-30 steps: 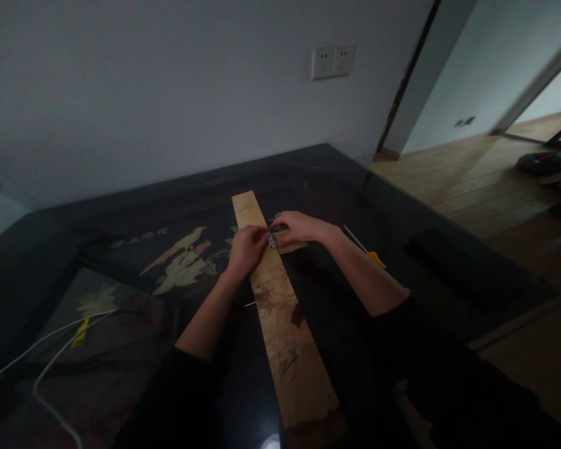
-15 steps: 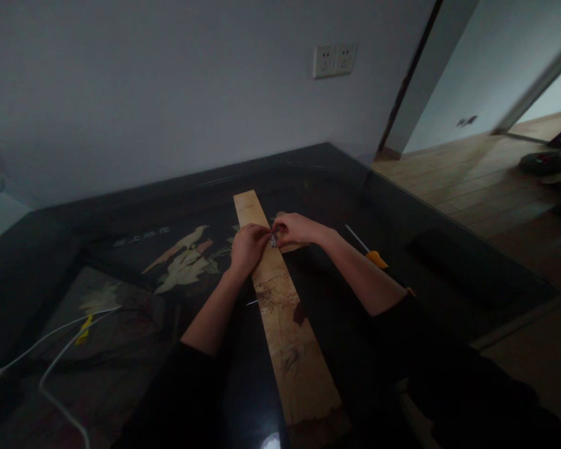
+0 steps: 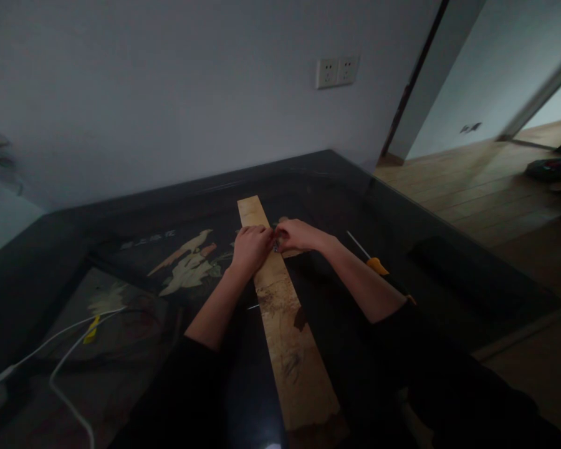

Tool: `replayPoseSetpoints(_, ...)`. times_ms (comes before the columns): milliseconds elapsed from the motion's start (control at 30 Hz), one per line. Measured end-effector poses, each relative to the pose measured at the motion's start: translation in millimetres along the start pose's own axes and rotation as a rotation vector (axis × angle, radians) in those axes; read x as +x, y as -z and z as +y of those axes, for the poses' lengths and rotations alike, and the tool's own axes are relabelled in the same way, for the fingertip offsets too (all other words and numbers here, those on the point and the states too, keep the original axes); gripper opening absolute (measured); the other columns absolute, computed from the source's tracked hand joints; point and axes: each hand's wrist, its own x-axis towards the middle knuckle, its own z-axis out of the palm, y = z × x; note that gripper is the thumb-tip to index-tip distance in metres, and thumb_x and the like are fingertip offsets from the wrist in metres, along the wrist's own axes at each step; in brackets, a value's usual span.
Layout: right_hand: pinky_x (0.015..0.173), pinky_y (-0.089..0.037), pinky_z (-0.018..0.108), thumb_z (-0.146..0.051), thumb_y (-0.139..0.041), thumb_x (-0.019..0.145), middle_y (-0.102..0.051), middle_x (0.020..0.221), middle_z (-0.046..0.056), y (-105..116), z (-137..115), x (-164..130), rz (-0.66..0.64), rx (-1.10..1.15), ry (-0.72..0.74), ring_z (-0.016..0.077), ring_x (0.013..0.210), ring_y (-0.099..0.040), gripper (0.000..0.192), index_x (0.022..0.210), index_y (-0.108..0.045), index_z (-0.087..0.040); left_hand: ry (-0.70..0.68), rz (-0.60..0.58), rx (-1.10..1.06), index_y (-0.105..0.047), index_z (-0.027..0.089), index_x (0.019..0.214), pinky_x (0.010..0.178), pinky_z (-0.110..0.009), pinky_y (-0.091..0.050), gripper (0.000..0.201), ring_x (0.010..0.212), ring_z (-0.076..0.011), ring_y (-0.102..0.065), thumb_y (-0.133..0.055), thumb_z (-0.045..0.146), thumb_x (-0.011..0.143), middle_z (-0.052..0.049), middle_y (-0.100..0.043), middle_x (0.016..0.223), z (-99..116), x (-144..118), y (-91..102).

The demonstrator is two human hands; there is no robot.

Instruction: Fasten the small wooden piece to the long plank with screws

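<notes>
A long wooden board (image 3: 285, 330) lies on a dark glass-topped table (image 3: 135, 324), running away from me. A smaller wooden piece (image 3: 290, 252) sits against its right side under my right hand. Both hands meet over the joint near the board's far end. My left hand (image 3: 250, 247) rests on the board with fingers curled. My right hand (image 3: 295, 235) pinches a small metal hinge (image 3: 275, 248), mostly hidden between the fingertips. It is too dim to tell whether my left fingers grip the hinge or only press on it.
A screwdriver (image 3: 369, 259) with a yellow handle lies on the table right of my right forearm. White cables (image 3: 65, 355) with a yellow tag trail at the left. A wall with sockets (image 3: 336, 71) stands behind; wooden floor lies to the right.
My two hands have closed together over the hinge, which now shows less. The camera has shifted slightly; the board has stayed in place.
</notes>
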Motion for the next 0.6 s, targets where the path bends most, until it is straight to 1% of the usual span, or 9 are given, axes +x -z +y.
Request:
replayPoseSetpoints(200, 0.059, -0.034, 0.024, -0.035, -0.075, 0.068, -0.064, 0.085, 0.007, -3.3, 2.9, 1.7, -0.008, -0.014, -0.024, 0.0167, 0.074, -0.057, 0.032, 0.091, -0.066, -0.014, -0.175, -0.148, 0.143, -0.064, 0.02, 0.098, 0.076, -0.036, -0.042, 0.018, 0.093, -0.0268, -0.064, -0.048, 0.025, 0.09, -0.01, -0.068, 0.092, -7.1, 18.1, 8.1)
replayPoseSetpoints(300, 0.058, -0.033, 0.024, -0.033, -0.076, 0.068, -0.065, 0.082, 0.006, -4.1, 4.2, 2.2, -0.009, 0.015, -0.026, 0.0162, 0.072, -0.058, 0.029, 0.087, -0.066, -0.014, -0.224, -0.194, 0.197, -0.062, 0.019, 0.1, 0.076, -0.035, -0.043, 0.018, 0.091, -0.0254, -0.065, -0.049, 0.025, 0.089, -0.009, -0.069, 0.093, -10.0, 22.2, 7.6)
replayPoseSetpoints(400, 0.058, -0.034, 0.023, -0.031, -0.076, 0.068, -0.066, 0.084, 0.006, -5.2, 6.7, 2.5, -0.003, 0.061, -0.007, 0.0153, 0.073, -0.058, 0.028, 0.087, -0.067, -0.013, -0.21, -0.216, 0.206, -0.063, 0.019, 0.098, 0.076, -0.034, -0.043, 0.02, 0.09, -0.0242, -0.066, -0.048, 0.028, 0.09, -0.009, -0.07, 0.093, -10.2, 22.9, 4.9)
replayPoseSetpoints(500, 0.058, -0.034, 0.023, -0.032, -0.077, 0.068, -0.067, 0.087, 0.006, -6.5, 8.3, 2.7, -0.002, 0.09, -0.001, 0.015, 0.074, -0.058, 0.03, 0.089, -0.068, -0.013, -0.16, -0.241, 0.182, -0.065, 0.02, 0.097, 0.078, -0.034, -0.043, 0.025, 0.089, -0.0234, -0.067, -0.043, 0.032, 0.093, -0.009, -0.072, 0.092, -8.7, 23.5, 3.1)
replayPoseSetpoints(600, 0.059, -0.035, 0.023, -0.033, -0.077, 0.068, -0.068, 0.086, 0.007, -7.8, 8.6, 3.2, 0.0, 0.073, -0.012, 0.0157, 0.075, -0.059, 0.031, 0.091, -0.069, -0.012, -0.11, -0.287, 0.158, -0.067, 0.021, 0.096, 0.08, -0.034, -0.043, 0.031, 0.087, -0.0222, -0.068, -0.04, 0.035, 0.094, -0.009, -0.073, 0.091, -7.4, 24.7, 4.1)
